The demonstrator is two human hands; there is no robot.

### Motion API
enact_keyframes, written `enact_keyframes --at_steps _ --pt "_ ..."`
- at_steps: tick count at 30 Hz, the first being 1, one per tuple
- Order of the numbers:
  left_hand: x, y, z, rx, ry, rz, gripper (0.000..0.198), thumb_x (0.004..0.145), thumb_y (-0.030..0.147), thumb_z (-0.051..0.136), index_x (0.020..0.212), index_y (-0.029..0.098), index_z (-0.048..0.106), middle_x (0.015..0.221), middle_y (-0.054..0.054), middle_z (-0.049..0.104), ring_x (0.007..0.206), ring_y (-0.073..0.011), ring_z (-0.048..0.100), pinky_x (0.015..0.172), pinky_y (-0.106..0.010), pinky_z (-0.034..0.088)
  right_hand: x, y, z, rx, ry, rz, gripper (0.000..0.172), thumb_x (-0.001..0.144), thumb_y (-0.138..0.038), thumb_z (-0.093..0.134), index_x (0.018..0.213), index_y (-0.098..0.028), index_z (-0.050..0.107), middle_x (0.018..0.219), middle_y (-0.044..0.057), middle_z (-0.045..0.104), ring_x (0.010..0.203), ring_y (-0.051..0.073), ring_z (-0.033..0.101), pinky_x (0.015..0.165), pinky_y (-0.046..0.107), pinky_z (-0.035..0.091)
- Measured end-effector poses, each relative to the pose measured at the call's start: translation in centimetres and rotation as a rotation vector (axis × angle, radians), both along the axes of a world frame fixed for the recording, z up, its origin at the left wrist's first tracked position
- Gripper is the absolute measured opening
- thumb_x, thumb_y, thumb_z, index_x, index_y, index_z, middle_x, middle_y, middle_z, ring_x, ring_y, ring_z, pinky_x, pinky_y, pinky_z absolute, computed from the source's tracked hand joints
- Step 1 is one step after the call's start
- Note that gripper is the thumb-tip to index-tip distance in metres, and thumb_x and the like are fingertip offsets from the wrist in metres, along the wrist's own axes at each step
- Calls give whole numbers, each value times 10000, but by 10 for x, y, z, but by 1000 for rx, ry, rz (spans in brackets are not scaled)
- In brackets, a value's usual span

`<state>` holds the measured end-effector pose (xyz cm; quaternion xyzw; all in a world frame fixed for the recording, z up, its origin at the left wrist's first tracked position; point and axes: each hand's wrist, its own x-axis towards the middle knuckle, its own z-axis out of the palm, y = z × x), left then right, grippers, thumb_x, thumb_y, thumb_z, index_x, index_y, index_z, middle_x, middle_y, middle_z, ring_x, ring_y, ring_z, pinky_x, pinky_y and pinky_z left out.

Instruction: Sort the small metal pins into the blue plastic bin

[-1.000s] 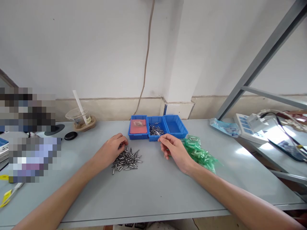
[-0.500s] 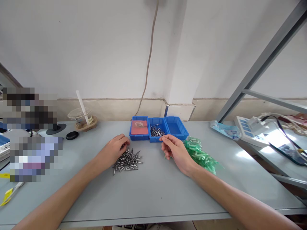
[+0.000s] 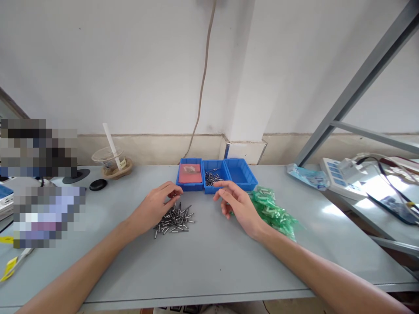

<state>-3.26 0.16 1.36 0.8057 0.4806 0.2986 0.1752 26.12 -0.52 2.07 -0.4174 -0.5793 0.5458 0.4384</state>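
My left hand (image 3: 160,203) hovers at the back left of a pile of short metal pins (image 3: 176,222). Its thumb and fingers are curled together in a pinch. Whatever sits between the fingertips is too small to make out. My right hand (image 3: 237,205) is just in front of the middle blue bin (image 3: 214,190), with its fingers apart and nothing visible in them. That bin holds more metal pins (image 3: 212,178). Partly behind my right hand and wrist lie green plastic bags (image 3: 273,211) with small pale pieces inside.
A left blue bin (image 3: 190,187) holds a pink packet (image 3: 190,174). The right blue bin (image 3: 241,172) adjoins the middle one. A lidded cup (image 3: 109,157), a round black object (image 3: 98,185), a blue packet (image 3: 309,176) and a power strip (image 3: 337,176) stand around. A metal frame (image 3: 356,87) slants at right.
My left hand has risen slightly from the pile and shifted right. My right hand's fingers have spread from a pinch, with the index finger reaching out over the middle bin's front edge.
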Motion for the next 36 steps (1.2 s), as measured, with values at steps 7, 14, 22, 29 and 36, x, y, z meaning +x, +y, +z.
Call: enact_keyframes --at_steps 7,14,22,29,36 --pt "17 -12 6 -215 -245 -108 176 1008 406 658 1064 243 694 1039 -19 729 954 -192 677 830 -296 525 -4 -9 -6 256 -300 209 230 1038 -407 618 1119 -322 816 1325 54 678 829 161 651 573 256 494" --pt "22 -14 2 -369 -448 -185 197 965 402 728 1027 220 684 990 -30 713 917 -183 674 842 -316 543 -8 -13 -4 273 -371 319 214 1032 -348 642 1148 -349 822 1368 22 690 1011 199 677 707 292 495" --pt "23 -14 3 -401 -486 -193 207 954 387 753 1049 220 677 1001 -25 697 917 -170 668 836 -303 541 -9 -15 -3 225 -281 363 205 1041 -359 635 1149 -318 804 1150 18 754 918 181 642 713 286 470" --pt "24 -16 6 -444 -513 -210 218 945 384 775 1044 217 676 974 -18 686 908 -163 661 831 -293 533 -9 -12 -9 234 -275 350 221 1019 -384 669 1215 -357 768 1286 22 686 945 174 633 760 293 528" --pt "24 -17 8 -478 -547 -227 214 938 379 787 1027 217 679 963 -15 684 881 -152 638 800 -277 524 -9 -11 -12 166 -255 365 269 1015 -414 665 1263 -354 752 1262 25 707 905 175 630 677 273 530"
